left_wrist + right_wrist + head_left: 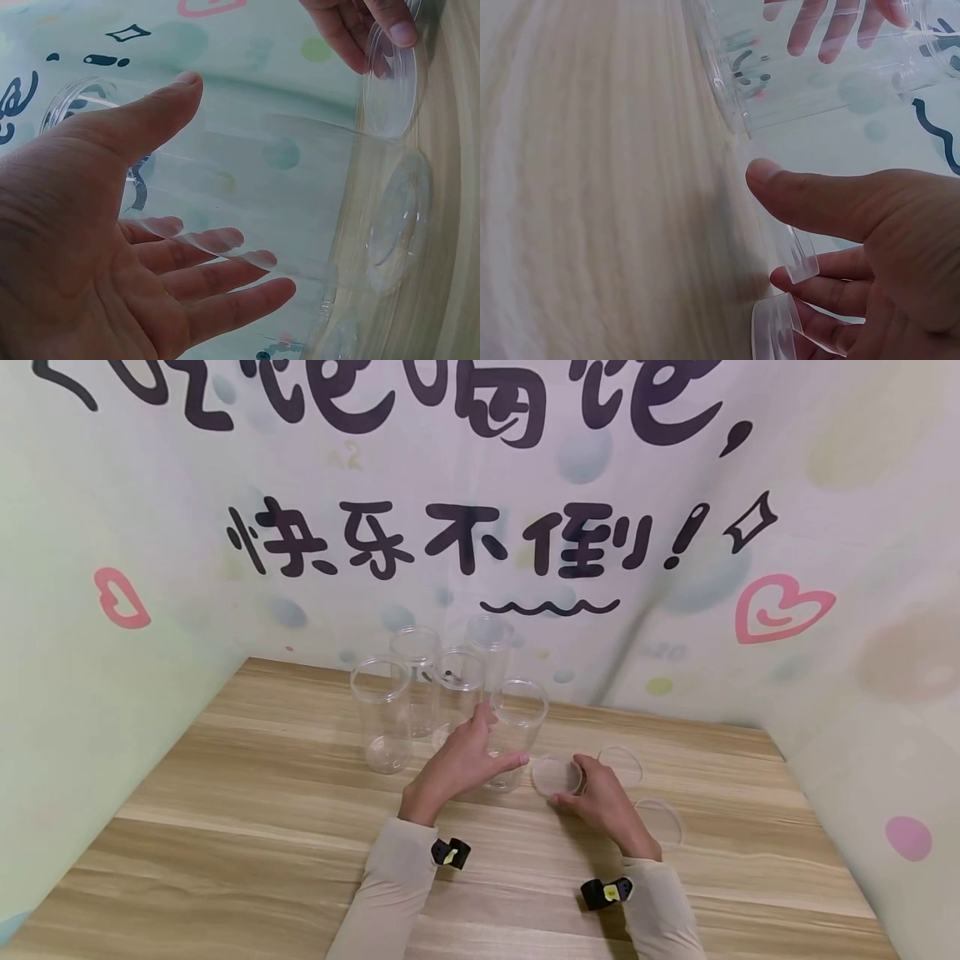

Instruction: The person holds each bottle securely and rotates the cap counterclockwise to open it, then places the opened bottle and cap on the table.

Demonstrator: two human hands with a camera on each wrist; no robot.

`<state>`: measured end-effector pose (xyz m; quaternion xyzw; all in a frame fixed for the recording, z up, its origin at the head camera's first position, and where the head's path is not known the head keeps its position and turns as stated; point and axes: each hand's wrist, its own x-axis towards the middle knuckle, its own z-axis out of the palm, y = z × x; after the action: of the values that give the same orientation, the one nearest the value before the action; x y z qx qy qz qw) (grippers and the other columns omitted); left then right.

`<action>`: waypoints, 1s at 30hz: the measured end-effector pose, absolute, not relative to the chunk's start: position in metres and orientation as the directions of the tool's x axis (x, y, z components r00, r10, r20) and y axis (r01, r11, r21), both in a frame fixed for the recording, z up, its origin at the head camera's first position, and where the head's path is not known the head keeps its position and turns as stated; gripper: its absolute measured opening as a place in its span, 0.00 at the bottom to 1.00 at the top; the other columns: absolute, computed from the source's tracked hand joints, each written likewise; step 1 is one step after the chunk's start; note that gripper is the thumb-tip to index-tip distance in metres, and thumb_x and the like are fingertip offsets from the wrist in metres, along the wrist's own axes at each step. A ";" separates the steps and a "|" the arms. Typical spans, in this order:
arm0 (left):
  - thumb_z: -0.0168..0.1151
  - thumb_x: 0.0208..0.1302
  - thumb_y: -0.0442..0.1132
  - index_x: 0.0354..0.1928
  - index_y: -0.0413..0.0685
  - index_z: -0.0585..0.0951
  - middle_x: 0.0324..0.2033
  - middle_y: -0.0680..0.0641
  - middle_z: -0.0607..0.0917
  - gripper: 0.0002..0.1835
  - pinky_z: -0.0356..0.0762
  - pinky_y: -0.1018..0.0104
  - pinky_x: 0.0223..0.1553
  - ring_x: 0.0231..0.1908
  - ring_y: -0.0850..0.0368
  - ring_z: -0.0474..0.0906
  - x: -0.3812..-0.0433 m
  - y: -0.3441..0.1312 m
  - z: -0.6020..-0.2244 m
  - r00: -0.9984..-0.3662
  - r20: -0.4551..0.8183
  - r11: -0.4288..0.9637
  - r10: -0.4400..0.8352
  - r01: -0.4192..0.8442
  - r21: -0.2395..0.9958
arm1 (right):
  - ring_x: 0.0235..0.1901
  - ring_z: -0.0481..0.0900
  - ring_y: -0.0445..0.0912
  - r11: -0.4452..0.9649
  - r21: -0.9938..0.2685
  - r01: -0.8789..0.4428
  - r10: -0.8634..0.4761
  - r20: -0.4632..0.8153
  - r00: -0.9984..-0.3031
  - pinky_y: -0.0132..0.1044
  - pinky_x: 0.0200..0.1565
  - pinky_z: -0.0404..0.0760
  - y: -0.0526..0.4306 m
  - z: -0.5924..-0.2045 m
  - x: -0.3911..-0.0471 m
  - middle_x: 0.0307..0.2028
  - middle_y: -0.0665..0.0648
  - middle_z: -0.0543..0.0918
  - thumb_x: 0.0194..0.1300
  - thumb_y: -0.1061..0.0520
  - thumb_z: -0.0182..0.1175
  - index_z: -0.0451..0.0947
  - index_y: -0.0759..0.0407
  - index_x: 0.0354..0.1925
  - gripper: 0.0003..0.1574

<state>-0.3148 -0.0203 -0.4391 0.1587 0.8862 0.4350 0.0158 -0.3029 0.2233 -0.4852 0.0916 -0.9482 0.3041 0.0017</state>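
Observation:
My left hand (467, 758) spreads beside the front right clear plastic cup (521, 727). In the left wrist view, the fingers (225, 300) extend behind that cup, the thumb pointing away on the other side. At the right, my right hand (603, 802) has thumb and fingers round the right edge of a clear round lid (553, 775). The left wrist view shows this lid (390, 94) near the tabletop with my thumb over its edge. Several more upright clear cups stand close together, including one at the left (384, 727).
Two more clear lids, a far one (621, 767) and a nearer one (660, 822), lie on the wooden table (225, 843) beside my right hand. Behind the cups rises a printed wall (525, 468), with side walls left and right.

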 end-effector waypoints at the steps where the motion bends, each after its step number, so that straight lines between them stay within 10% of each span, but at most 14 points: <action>1: 0.70 0.58 0.59 0.73 0.41 0.54 0.66 0.37 0.73 0.52 0.69 0.46 0.64 0.65 0.41 0.71 -0.315 -0.020 -0.439 -0.949 0.109 0.571 0.295 0.266 0.777 | 0.55 0.77 0.64 0.800 -0.576 -0.171 -0.170 0.055 -0.984 0.56 0.55 0.77 0.223 -0.485 -0.303 0.57 0.77 0.76 0.53 0.57 0.76 0.65 0.79 0.63 0.48; 30: 0.71 0.58 0.57 0.66 0.40 0.61 0.62 0.37 0.76 0.44 0.73 0.46 0.61 0.61 0.41 0.74 -0.313 -0.023 -0.439 -0.942 0.115 0.554 0.316 0.281 0.784 | 0.59 0.74 0.66 0.816 -0.555 -0.162 -0.161 0.050 -0.986 0.58 0.60 0.73 0.222 -0.488 -0.305 0.58 0.76 0.75 0.53 0.58 0.76 0.66 0.79 0.63 0.47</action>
<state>-0.3131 -0.0225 -0.4387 0.1692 0.8812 0.4411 0.0197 -0.3051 0.2221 -0.4881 0.0847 -0.9529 0.2912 0.0003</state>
